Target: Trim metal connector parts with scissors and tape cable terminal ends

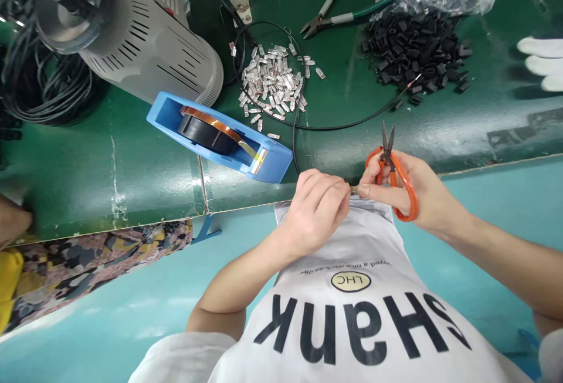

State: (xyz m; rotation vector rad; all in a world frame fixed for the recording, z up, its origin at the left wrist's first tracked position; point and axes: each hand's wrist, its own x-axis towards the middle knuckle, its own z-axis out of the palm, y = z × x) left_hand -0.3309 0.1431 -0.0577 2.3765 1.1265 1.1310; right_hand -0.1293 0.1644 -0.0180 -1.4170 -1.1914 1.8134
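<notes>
Orange scissors (387, 154) lie in the right hand (424, 189), right of the blue dispenser (275, 163), blades slightly parted; that hand's thumb and forefinger pinch a small tan piece (353, 190). Closer to the dispenser, the left hand (315, 210) is curled closed on the black cable (325, 129), which loops beyond the dispenser's right end, over silvery connectors (275, 81).

Orange-handled scissors (387, 158) appear right of centre as a black cable (334, 129) and blue tape dispenser (273, 163) contrast with a green tabletop (149, 178), and multicoloured blotches pattern fabric (101, 260) at lower left.
</notes>
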